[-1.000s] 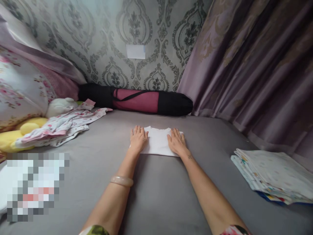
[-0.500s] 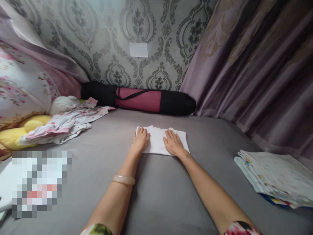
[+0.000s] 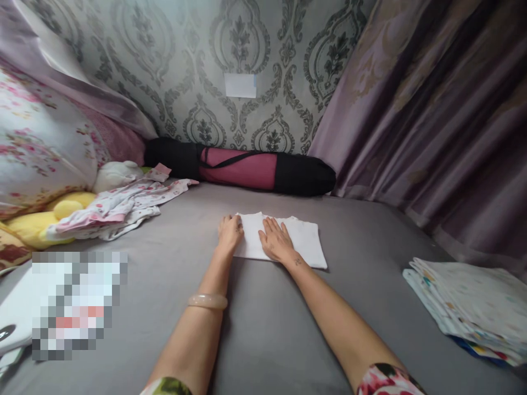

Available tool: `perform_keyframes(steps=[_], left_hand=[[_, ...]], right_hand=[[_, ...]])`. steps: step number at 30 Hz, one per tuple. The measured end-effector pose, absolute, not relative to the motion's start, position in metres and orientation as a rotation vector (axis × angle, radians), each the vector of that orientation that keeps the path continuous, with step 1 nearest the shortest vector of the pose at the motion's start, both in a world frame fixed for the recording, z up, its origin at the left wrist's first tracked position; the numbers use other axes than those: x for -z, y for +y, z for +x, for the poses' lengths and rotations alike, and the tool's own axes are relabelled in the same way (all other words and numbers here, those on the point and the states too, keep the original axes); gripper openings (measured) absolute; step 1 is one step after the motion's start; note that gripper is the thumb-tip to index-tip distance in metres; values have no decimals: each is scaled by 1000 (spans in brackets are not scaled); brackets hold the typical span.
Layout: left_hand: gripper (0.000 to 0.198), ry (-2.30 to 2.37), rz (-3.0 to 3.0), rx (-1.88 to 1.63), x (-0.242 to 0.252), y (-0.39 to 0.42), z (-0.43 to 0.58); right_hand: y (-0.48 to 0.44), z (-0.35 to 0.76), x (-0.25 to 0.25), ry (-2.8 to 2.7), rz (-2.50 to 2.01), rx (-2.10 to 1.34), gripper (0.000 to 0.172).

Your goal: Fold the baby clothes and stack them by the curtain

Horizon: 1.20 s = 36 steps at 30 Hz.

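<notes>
A folded white garment (image 3: 307, 241) lies flat on the grey bed sheet in front of me, its upper edge slightly uneven. My right hand (image 3: 276, 240) rests palm down on the middle of it, fingers stretched out. At its left edge, my left hand (image 3: 230, 231) has its fingers curled in and closed on the cloth; the fingertips are partly hidden. A pale bangle (image 3: 208, 301) circles my left forearm.
Folded patterned cloths (image 3: 473, 304) are stacked at the right. Printed baby clothes (image 3: 127, 206) and a yellow plush (image 3: 35, 227) lie at the left. A black and maroon roll bag (image 3: 242, 169) lies along the wall. A white object (image 3: 28, 302) sits front left, partly pixelated.
My right hand has slid left across the garment, fingers still flat. My left hand has shifted to the garment's left edge and its fingers have curled in. The view has shifted slightly.
</notes>
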<state>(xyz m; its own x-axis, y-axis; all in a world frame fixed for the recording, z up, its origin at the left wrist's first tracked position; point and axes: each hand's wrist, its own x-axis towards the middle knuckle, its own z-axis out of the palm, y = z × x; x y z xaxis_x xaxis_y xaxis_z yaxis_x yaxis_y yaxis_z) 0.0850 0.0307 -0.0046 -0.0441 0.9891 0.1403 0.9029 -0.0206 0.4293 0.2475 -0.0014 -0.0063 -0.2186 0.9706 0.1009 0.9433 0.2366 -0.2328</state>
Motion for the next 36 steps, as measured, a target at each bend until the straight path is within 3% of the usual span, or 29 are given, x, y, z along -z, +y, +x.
perform_keyframes(steps=[36], left_hand=[[37,2053,1555,-1120,-1,43,61]], right_hand=[[13,174,-7,-2310,-1798,-284,57]])
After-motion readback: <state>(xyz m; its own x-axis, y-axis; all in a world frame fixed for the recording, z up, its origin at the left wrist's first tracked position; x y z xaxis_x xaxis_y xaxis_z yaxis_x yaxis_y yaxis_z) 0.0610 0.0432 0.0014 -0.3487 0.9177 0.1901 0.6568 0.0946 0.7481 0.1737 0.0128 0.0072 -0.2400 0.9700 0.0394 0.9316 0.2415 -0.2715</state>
